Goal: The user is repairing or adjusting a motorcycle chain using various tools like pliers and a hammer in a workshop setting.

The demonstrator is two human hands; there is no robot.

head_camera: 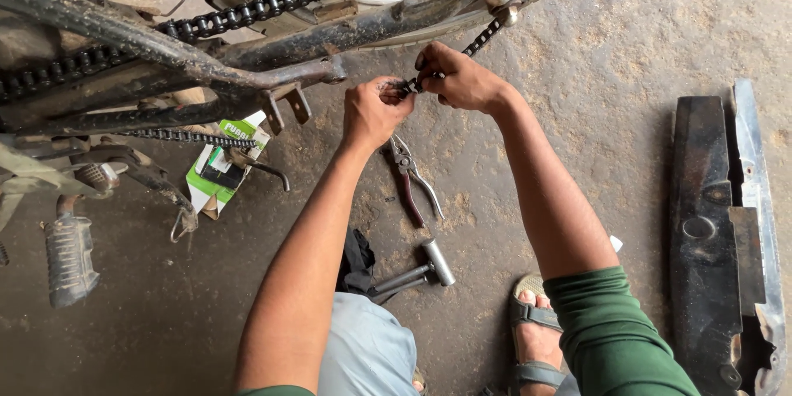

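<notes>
Pinching the 2 loose ends of the greasy black roller chain [410, 85] together under the rusty swingarm [330, 33], the left hand [373, 111] and right hand [455, 76] were closed on it, the joint seemingly not yet linked, with steel pliers [412, 180] lying on rough concrete [627, 58].

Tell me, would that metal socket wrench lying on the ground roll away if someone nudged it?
Probably only a little. The socket wrench has a round barrel head that could roll, but its crossing handle bars would likely stop it, and the concrete floor looks rough. It appears solid metal, so likely stiff and heavy for its size.
</notes>
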